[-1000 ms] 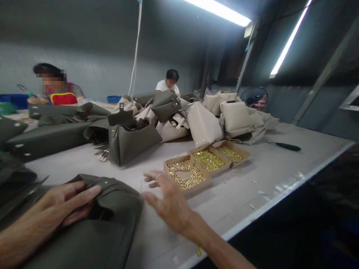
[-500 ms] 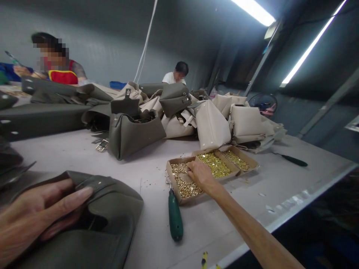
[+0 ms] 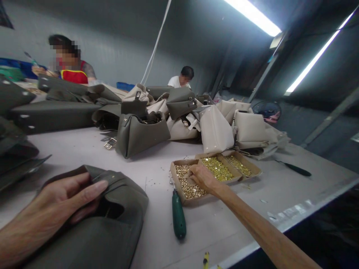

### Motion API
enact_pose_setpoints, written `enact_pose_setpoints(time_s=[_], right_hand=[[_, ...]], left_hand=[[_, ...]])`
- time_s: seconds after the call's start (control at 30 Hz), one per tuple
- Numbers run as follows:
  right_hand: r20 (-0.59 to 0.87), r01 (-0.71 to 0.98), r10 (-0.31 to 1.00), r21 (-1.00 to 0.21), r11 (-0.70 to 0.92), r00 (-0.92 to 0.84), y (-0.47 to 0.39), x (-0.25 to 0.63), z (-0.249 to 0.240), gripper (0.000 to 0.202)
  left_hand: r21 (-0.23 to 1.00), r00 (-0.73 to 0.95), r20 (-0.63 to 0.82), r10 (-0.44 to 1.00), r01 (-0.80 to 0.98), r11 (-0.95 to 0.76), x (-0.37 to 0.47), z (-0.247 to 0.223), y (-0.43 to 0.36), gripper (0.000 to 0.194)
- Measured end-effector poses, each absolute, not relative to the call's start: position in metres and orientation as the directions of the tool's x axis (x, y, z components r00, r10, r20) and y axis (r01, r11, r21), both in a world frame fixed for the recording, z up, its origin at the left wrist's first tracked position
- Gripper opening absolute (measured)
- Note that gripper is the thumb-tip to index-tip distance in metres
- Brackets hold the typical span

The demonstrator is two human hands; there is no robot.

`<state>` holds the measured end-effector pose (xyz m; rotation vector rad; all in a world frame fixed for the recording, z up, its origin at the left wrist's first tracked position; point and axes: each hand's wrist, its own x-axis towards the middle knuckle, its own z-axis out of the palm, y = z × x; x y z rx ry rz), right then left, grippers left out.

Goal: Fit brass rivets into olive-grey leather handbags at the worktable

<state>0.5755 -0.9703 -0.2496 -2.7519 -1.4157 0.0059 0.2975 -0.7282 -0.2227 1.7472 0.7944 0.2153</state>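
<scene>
At the lower left, my left hand [image 3: 71, 200] grips the edge of a dark grey-green leather bag [image 3: 95, 239], thumb on top and fingers inside its opening. My right hand [image 3: 203, 178] reaches into a cardboard box [image 3: 183, 201] of small gold metal pieces [image 3: 193, 189]. Its fingers are bent together among the pieces; whether they pinch one is too small to tell. A hooked tool with a green handle [image 3: 178, 216] lies against the box's left side. Two more cardboard compartments [image 3: 239, 175] with yellowish metal pieces adjoin it on the right.
Grey-green bags [image 3: 143, 132] and cream bags [image 3: 215, 129] are piled across the table [image 3: 134, 155]. A dark-handled tool [image 3: 297, 169] lies at the right. Two people sit behind the pile, one in a red top [image 3: 74, 76], one in white [image 3: 174, 81].
The whole view has shifted, so most things appear slightly farther right. My left hand still holds the bag, and my right hand remains in the box of gold pieces.
</scene>
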Motion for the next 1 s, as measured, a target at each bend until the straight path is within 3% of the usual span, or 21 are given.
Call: enact_pose_setpoints(time_s=[0.17,0.3,0.37,0.47,0.7,1.0], right_hand=[[0.177,0.855,0.840,-0.195,-0.480,0.512,-0.963,0.550,-0.223,0.010],[0.362,0.867,0.843,-0.448,-0.218,0.399,-0.941,0.498,-0.187,0.008],[0.412,0.858,0.848,-0.506,-0.090,0.332,-0.926,0.470,-0.174,0.007],[0.459,0.852,0.850,-0.523,0.024,0.258,-0.902,0.440,-0.167,0.010],[0.425,0.851,0.871,-0.525,0.017,0.245,-0.869,0.432,-0.173,0.006],[0.429,0.912,0.893,-0.407,0.055,0.138,-0.858,0.432,-0.171,0.010]], left_hand=[[0.980,0.863,-0.126,0.489,0.185,-0.074,0.298,-0.212,-0.740,0.047],[0.999,0.891,-0.034,0.453,0.021,0.032,0.301,-0.213,-0.747,0.042],[0.996,0.891,-0.029,0.453,-0.013,0.090,0.301,-0.217,-0.747,0.041],[0.990,0.892,-0.013,0.451,-0.053,0.133,0.300,-0.221,-0.748,0.041],[0.970,0.903,0.027,0.428,-0.127,0.206,0.300,-0.224,-0.747,0.044],[0.939,0.922,0.067,0.380,-0.187,0.287,0.299,-0.225,-0.746,0.036]])
